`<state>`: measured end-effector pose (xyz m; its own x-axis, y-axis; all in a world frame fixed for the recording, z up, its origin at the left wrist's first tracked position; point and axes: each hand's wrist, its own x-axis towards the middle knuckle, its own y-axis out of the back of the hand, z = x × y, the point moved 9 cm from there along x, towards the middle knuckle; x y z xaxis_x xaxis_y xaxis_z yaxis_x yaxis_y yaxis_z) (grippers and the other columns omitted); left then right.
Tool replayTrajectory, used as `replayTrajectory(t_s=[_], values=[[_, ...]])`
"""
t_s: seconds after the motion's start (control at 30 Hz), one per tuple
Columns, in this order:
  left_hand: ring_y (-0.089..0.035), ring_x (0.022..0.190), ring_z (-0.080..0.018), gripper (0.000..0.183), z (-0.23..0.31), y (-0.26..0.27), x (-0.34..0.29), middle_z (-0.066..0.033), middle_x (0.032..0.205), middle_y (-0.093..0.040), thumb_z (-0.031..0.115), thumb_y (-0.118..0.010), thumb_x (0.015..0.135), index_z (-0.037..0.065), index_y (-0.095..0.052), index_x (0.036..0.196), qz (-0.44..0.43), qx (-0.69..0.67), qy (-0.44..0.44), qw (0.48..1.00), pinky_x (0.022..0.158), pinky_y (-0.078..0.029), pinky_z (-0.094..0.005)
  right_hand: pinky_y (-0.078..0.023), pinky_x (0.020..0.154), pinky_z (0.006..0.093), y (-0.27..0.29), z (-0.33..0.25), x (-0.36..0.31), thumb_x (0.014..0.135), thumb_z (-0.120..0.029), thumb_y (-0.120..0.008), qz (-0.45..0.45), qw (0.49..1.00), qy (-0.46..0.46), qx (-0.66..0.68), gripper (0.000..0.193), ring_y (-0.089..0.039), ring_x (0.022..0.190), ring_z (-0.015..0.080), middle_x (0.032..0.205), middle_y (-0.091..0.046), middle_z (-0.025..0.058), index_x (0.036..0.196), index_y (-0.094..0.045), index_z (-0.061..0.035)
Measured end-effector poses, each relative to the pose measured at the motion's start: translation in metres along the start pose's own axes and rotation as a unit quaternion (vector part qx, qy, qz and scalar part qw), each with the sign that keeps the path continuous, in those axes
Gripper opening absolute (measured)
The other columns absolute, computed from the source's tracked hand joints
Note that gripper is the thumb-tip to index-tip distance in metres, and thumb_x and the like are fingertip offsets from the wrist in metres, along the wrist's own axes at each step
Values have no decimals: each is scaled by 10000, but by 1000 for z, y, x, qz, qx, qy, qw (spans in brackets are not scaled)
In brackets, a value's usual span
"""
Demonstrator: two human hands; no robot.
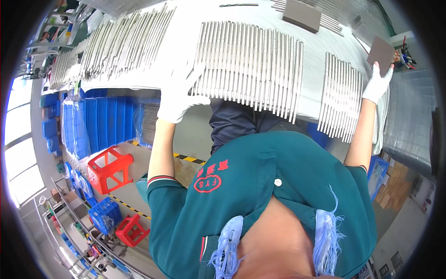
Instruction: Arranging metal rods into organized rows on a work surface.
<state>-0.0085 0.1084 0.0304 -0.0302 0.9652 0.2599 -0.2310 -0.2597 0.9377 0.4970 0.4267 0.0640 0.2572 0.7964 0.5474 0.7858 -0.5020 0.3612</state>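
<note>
My left hand (179, 100), in a white glove, has its thumb and fingers spread at the left end of a row of thin silver metal rods (248, 63). Its fingertips reach the outermost rods; whether they press on them I cannot tell. At the right, my right hand (378, 86), gloved with bare fingertips, grips the lower edge of a flat brown rectangular pad (381, 52). Just left of that hand lies a smaller row of metal rods (341, 95). Both rows lie side by side on the white-covered table (312, 69), their near ends along its front edge.
More rods (127, 42) lie at the table's left. A brown block (302, 16) rests on rods at the back, and a dark drill bit (238, 5) lies nearby. Blue crates (111, 118) and red stools (110, 169) stand below left. Clear plastic sheeting (411, 111) covers the right side.
</note>
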Motion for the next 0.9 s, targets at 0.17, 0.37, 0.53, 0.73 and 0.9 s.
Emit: replayTrajectory(t_s=[0.17,0.37,0.53,0.73,0.9], values=[[-370,1483,-421,1028,10,2,-1,-208,1579,-446,872,-632,680,178,-627,1438,-16,7,19,1000,1236,-212,-566,-328,1181,365,-1,2,-1,926,-305,-763,-1,1000,-15,-16,807,-469,1429,304,1561,-470,229,1561,-387,23],[-293,1517,-444,1026,46,1,9,-245,1600,-400,836,-655,709,177,-570,1491,-17,34,-1,999,1246,-143,-589,-322,1187,368,-3,6,-1,931,-305,-756,-5,1000,-15,-3,793,-458,1442,303,1573,-466,211,1554,-395,27],[-308,1483,-494,1042,51,-11,18,-233,1582,-425,858,-598,717,181,-541,1507,-19,62,-20,998,1227,-166,-619,-325,1183,370,-3,7,2,935,-359,-739,-6,1000,6,-11,809,-459,1440,303,1572,-457,228,1555,-395,30],[-319,1480,-473,1019,57,-14,17,-193,1583,-437,847,-566,753,191,-507,1531,-48,-15,-20,999,1226,-182,-618,-308,1200,364,-4,15,3,929,-311,-756,-11,1000,-9,-25,802,-449,1453,299,1582,-456,209,1552,-392,39],[-322,1483,-459,1009,85,-21,22,-173,1609,-411,831,-542,795,187,-455,1566,-87,8,-86,992,1242,-176,-585,-331,1183,351,-7,26,5,941,-294,-754,-23,998,-31,51,803,-480,1418,279,1564,-468,222,1553,-374,62]])
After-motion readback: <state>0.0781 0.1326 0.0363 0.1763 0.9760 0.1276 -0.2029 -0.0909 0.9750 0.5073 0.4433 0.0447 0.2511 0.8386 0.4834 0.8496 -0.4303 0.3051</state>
